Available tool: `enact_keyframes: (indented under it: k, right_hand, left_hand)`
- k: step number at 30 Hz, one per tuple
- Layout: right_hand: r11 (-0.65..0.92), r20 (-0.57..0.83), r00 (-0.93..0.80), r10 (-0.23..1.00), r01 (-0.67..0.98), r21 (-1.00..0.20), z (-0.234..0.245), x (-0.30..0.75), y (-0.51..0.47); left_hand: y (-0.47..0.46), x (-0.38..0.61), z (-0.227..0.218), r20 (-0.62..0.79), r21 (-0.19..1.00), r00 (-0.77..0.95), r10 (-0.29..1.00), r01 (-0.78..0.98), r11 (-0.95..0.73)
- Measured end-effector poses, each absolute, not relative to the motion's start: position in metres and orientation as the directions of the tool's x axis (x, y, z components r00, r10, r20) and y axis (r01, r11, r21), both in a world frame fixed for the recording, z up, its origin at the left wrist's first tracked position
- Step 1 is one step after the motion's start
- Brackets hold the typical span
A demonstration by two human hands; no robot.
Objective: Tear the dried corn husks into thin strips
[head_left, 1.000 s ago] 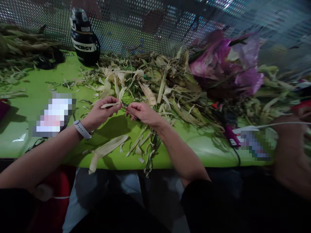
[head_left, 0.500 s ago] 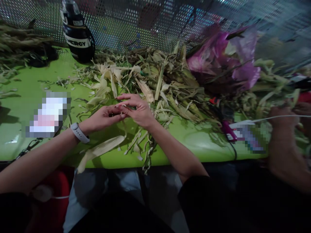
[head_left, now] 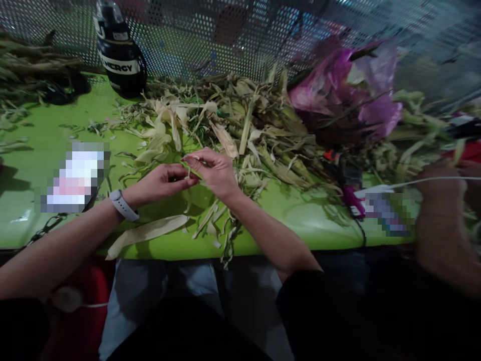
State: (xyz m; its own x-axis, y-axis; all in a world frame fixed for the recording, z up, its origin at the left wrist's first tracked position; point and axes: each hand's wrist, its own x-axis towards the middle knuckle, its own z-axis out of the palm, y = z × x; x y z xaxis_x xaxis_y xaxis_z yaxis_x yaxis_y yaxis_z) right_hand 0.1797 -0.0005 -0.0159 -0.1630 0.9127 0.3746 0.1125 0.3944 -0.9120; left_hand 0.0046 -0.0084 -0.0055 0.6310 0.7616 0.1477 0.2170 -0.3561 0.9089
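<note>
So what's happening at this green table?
A person pinches a thin green strip between the left hand and right hand, just above the green table. Behind the hands lies a heap of dried husks; a long pale husk rests at the near edge. A black bottle stands back left, a pink plastic bag back right. Another person's arm shows at far right.

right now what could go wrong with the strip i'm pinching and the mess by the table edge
1. The leaf strip is thin and pinched between the left hand and right hand; a hard pull may tear it.
2. The pale husk hangs over the table edge and could slide off.
3. The white cable runs by a co-worker's arm; it might snag.
</note>
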Motion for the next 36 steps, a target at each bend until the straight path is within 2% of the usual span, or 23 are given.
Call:
enact_keyframes:
  k: [5,9,12,17,20,25,30,34,36]
  right_hand:
    - [0.236,0.203,-0.252,0.946,0.108,-0.966,-0.011,0.187,0.008]
    - [0.195,0.092,-0.316,0.944,0.312,-0.93,0.002,0.199,0.008]
    - [0.26,0.079,-0.393,0.916,0.433,-0.863,0.011,0.205,0.005]
    - [0.454,0.219,-0.499,0.839,0.42,-0.786,0.01,0.207,0.007]
    - [0.496,0.28,-0.476,0.834,0.422,-0.759,0.006,0.207,0.013]
    - [0.509,0.305,-0.456,0.836,0.439,-0.74,0.004,0.207,0.015]
    - [0.47,0.352,-0.337,0.873,0.388,-0.793,-0.003,0.207,0.018]
    - [0.524,0.564,-0.019,0.826,0.396,-0.754,-0.003,0.207,0.017]
    - [0.544,0.619,0.045,0.784,0.432,-0.72,0.001,0.206,0.012]
  left_hand:
    - [-0.009,0.005,-0.008,0.08,0.958,0.613,0.786,0.171,-0.231]
    - [-0.008,0.003,-0.005,0.063,0.968,0.553,0.831,0.17,-0.186]
    - [-0.007,0.002,-0.004,0.072,0.959,0.522,0.85,0.198,-0.203]
    - [-0.008,0.002,-0.005,0.122,0.939,0.533,0.837,0.212,-0.272]
    - [-0.007,0.001,-0.003,0.128,0.922,0.591,0.796,0.224,-0.314]
    - [-0.007,0.001,-0.003,0.115,0.913,0.614,0.781,0.245,-0.327]
    - [-0.01,0.004,-0.006,0.058,0.991,0.551,0.833,0.068,-0.114]
    - [-0.004,0.004,-0.013,-0.031,0.968,0.374,0.927,-0.22,0.121]
    - [0.0,0.004,-0.017,-0.066,0.932,0.315,0.947,-0.32,0.171]
